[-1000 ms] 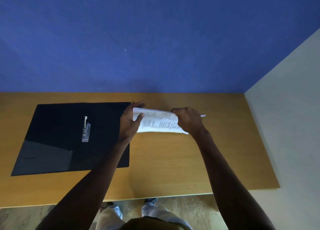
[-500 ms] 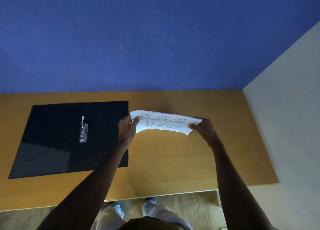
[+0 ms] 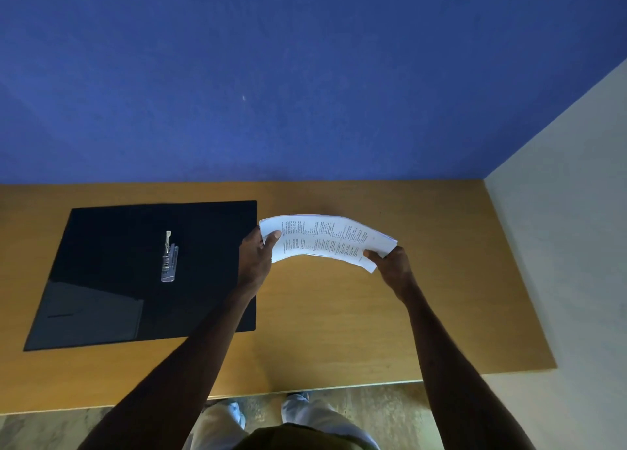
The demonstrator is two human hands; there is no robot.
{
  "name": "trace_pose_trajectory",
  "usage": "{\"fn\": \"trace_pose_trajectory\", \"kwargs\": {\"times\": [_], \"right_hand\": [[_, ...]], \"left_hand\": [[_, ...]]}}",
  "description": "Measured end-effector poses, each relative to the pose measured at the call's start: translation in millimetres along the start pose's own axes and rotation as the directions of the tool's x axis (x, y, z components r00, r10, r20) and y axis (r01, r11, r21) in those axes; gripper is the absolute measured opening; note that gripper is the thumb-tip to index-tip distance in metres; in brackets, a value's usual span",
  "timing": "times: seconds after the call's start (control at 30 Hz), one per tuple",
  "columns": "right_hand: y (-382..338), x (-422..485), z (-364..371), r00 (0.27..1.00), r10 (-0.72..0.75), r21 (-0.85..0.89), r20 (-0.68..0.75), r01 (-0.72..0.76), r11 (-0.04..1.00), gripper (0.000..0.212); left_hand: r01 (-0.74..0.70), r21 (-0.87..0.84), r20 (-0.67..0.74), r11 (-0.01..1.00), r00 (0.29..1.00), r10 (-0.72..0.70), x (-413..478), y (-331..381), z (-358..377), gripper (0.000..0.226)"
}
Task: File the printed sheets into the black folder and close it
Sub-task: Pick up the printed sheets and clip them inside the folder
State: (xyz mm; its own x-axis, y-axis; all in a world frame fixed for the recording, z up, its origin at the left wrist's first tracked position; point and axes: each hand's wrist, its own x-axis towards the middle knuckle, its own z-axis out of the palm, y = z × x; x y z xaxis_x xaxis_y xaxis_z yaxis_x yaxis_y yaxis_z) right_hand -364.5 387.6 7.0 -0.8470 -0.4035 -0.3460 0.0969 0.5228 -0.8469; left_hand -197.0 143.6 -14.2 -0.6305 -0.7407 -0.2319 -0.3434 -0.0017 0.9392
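Observation:
The black folder [image 3: 112, 273] lies open and flat on the left half of the wooden table [image 3: 339, 331], its metal clip [image 3: 169, 258] near the middle. Just right of the folder I hold the printed sheets [image 3: 325, 239] above the table, bowed upward in an arch. My left hand [image 3: 256, 256] pinches their left end, thumb on top, over the folder's right edge. My right hand [image 3: 390, 263] grips their right end.
A blue wall [image 3: 271, 76] rises behind the table and a pale wall [image 3: 559, 246] closes in on the right. The table's front edge runs just above my legs and the floor.
My right hand slid from the middle of the sheets out to their right end, and the stack spread out and arched between both hands.

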Motion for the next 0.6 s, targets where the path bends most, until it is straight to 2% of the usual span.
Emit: {"fn": "trace_pose_trajectory", "kwargs": {"times": [0.13, 0.3, 0.43, 0.53, 0.6], "right_hand": [[3, 1, 5, 0.998, 0.059, 0.022, -0.015, -0.058, 0.998, 0.037], [-8, 13, -6, 0.999, 0.05, 0.032, 0.023, -0.05, 0.998, 0.032], [-41, 26, -28, 0.991, -0.06, 0.03, 0.123, 0.056, 0.998, 0.024], [-80, 38, -34, 0.953, -0.17, -0.119, 0.252, 0.205, 0.971, 0.016], [-109, 45, -25, 0.933, -0.134, -0.199, 0.335, 0.209, 0.958, 0.017]], "left_hand": [[0.034, 0.028, 0.018, 0.999, 0.999, -0.035, -2, -6, 2, 0.029], [-0.017, 0.089, 0.001, 0.996, 1.0, 0.017, 5, 6, -9, 0.026], [-0.068, 0.216, 0.0, 0.974, 0.998, 0.069, 21, 25, -32, 0.026], [-0.092, 0.312, 0.03, 0.946, 0.996, 0.087, 35, 40, -56, 0.028], [-0.12, 0.361, 0.065, 0.925, 0.992, 0.104, 42, 48, -71, 0.028]]}}
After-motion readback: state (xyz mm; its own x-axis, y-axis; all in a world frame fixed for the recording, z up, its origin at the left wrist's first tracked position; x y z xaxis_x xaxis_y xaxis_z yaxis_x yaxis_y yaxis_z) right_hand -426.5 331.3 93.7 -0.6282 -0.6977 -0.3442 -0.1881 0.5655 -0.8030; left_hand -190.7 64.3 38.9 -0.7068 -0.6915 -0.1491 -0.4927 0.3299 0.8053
